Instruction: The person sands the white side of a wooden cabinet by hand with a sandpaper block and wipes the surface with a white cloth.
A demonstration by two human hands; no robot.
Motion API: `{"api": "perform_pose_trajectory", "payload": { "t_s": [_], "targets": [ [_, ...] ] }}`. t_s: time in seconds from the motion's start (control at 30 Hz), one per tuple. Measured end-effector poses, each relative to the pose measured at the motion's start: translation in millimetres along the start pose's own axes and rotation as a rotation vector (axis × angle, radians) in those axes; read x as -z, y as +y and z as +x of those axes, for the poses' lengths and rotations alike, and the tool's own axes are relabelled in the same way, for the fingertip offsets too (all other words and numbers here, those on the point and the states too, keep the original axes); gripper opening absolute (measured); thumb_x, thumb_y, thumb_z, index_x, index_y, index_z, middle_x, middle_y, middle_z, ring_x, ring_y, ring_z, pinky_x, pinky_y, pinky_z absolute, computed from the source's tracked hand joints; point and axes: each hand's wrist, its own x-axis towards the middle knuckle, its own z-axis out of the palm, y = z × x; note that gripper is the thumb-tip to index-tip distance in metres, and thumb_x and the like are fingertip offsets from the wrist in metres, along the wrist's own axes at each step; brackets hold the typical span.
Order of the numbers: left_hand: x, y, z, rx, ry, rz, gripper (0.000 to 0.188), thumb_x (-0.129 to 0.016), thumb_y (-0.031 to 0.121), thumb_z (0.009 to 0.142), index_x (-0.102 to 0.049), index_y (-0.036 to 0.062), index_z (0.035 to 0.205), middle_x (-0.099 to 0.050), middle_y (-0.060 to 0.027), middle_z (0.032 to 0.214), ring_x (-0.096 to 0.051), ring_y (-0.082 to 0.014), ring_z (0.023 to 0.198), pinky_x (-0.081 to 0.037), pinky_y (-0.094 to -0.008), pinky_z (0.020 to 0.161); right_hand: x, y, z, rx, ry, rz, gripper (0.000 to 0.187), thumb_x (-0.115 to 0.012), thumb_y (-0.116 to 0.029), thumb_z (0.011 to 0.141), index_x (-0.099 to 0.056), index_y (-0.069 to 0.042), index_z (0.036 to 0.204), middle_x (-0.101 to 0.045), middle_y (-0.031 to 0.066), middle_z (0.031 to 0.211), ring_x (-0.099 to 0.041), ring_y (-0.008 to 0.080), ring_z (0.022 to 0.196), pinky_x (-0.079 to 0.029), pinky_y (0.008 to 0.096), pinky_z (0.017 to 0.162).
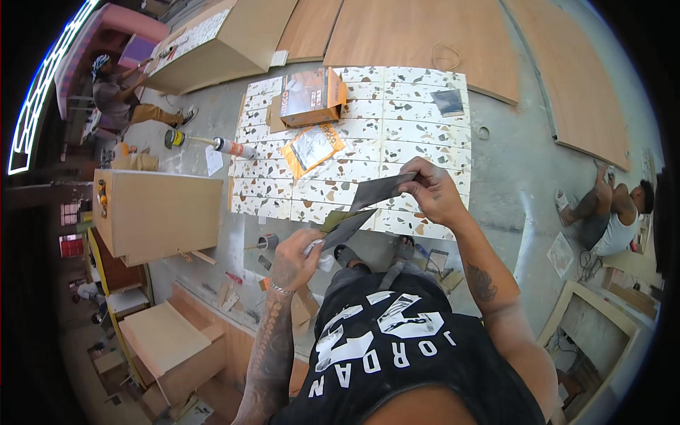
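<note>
In the head view, the two hands are apart from each other. The right hand (432, 190) pinches one corner of a thin, flat, dark grey sheet (381, 191) between thumb and fingers; the sheet has straight edges and a matte surface. The left hand (296, 256) is closed on a second dark sheet (351, 229), narrow and slanted, together with an olive-green piece (336, 220) and a crumpled white wad (324, 262). All of these are above the near edge of a broad tabletop (265, 204), whose pale, smooth face carries angular brown, grey and black chips in a terrazzo pattern and is crossed by straight lines.

On the tabletop lie an orange-and-grey cardboard box (309, 95), a glossy orange-and-white plastic packet (312, 150) and a dark square sheet (447, 103). Wood-grained panels (425, 39) lie beyond.

The left fingers cover the wad's inner part, so its material is hard to make out. The olive piece is partly hidden by the second dark sheet. The box's underside is out of sight, and the fisheye's dark rim cuts off the outermost panels.
</note>
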Motion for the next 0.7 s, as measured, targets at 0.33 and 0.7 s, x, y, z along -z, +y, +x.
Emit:
{"api": "perform_pose_trajectory", "payload": {
  "t_s": [0.33,0.7],
  "targets": [
    [4.4,8.8,2.9,-0.051,-0.009,-0.086,0.014,-0.068,0.002,0.081,-0.069,0.0023,0.095,-0.07,-0.0144,0.091,-0.069,-0.0297,0.08,-0.053,-0.0345,0.071,-13.5,2.3,-34.6,0.09,-0.07,-0.369,0.022,-0.08,-0.009,0.078,-0.065,-0.004,0.094,-0.065,0.007,0.09,-0.061,0.017,0.078,-0.05,0.0308,0.072],
    [8.0,-14.7,-36.2,0.037,0.07,-0.236,0.019,-0.07,0.012,0.085,-0.07,0.0047,0.102,-0.072,-0.0133,0.092,-0.07,-0.0224,0.082,-0.054,-0.0322,0.073,-44.2,19.0,-53.5,0.051,-0.151,-0.417,0.032,-0.077,-0.004,0.08,-0.058,0.0,0.105,-0.071,0.0113,0.079,-0.066,0.0159,0.068,-0.051,0.0296,0.065]
  ]
}}
